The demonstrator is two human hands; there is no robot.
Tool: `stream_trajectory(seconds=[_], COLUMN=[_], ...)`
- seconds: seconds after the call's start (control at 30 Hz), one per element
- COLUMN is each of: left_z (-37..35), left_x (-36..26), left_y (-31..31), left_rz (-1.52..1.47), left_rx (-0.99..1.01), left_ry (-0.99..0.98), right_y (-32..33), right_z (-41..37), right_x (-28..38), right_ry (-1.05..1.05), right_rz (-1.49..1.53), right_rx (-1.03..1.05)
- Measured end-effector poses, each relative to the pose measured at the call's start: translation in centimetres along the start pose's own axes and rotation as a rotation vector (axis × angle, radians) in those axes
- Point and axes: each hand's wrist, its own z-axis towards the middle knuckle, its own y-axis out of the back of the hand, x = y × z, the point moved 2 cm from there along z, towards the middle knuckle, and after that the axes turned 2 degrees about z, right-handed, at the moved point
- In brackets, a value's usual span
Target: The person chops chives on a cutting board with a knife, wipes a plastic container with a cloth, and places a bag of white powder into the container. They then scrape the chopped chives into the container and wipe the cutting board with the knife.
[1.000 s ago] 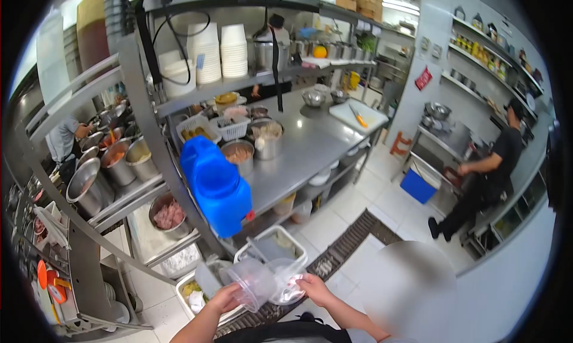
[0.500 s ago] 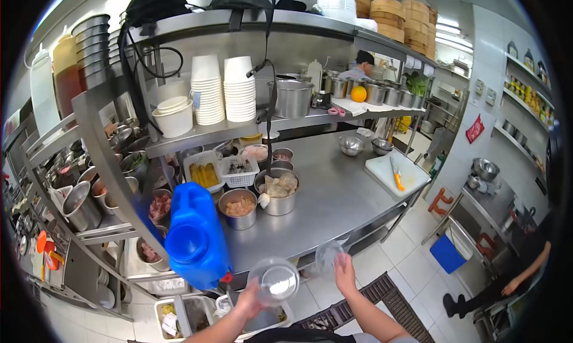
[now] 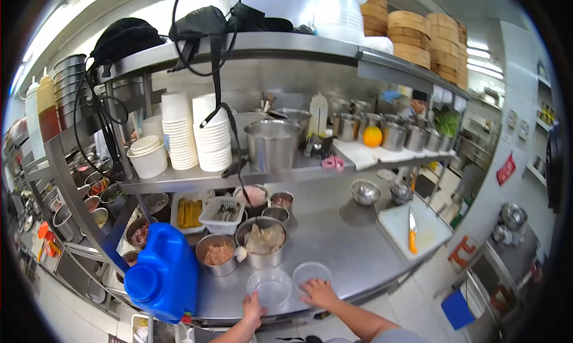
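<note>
- We see a long, shiny steel worktop (image 3: 352, 241) in a busy kitchen. A shelf (image 3: 286, 171) above it holds stacks of white cups (image 3: 212, 134) and metal pots.
- Two clear tubs sit on the near edge of the worktop. The left tub (image 3: 270, 285) and the right tub (image 3: 311, 272) are just beside each other.
- A big blue jug (image 3: 161, 277) stands to the left. A pot of food (image 3: 262, 244) stands just behind the tubs. A white board (image 3: 427, 235) lies far to the right.
- Our left hand (image 3: 253, 310) touches the near rim of the left tub. We cannot tell if its grip is closed.
- Our right hand (image 3: 320, 293) rests at the right tub with its fingers spread, so its grip is open.
- Our arms are cut off at the bottom, and the food in the pot is hard to make out.
- A moment ago we held both tubs up in the air. Now they are down on the worktop.
</note>
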Motion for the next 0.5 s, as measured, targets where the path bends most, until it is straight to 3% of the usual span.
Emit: stream_trajectory(seconds=[0.03,0.1,0.17,0.27,0.33,0.4,0.43,0.5], left_z=[-0.9,-2.5,8.1,9.8,8.4,-0.2,-5.7,-7.4], left_x=[-0.5,-0.9,9.7,10.1,10.7,5.2,1.0,-0.1], left_y=[-0.7,-2.0,3.0,5.2,6.4,3.1,0.7,-0.4], left_rz=[-0.054,-0.180,0.133,0.090,0.058,-0.102,-0.182,-0.192], left_rx=[0.007,-0.190,-0.324,-0.414,-0.722,-0.639,-0.601,-0.738], left_ry=[-0.020,-0.062,-0.668,-0.640,-0.511,-0.477,-0.457,-0.491], right_y=[0.9,5.7,12.6,28.8,38.8,45.6,48.0,50.8], right_z=[0.7,2.5,5.1,10.0,12.4,15.1,17.8,22.6], right_x=[-1.4,-3.5,-4.9,-6.7,-7.1,-5.8,-5.9,-4.2], right_ry=[0.033,0.136,0.271,0.454,0.584,0.676,0.796,0.739], right_rz=[0.010,0.112,0.292,0.452,0.397,0.594,0.412,0.384], right_rx=[0.032,-0.043,-0.198,-0.378,-0.582,-0.696,-0.792,-0.679])
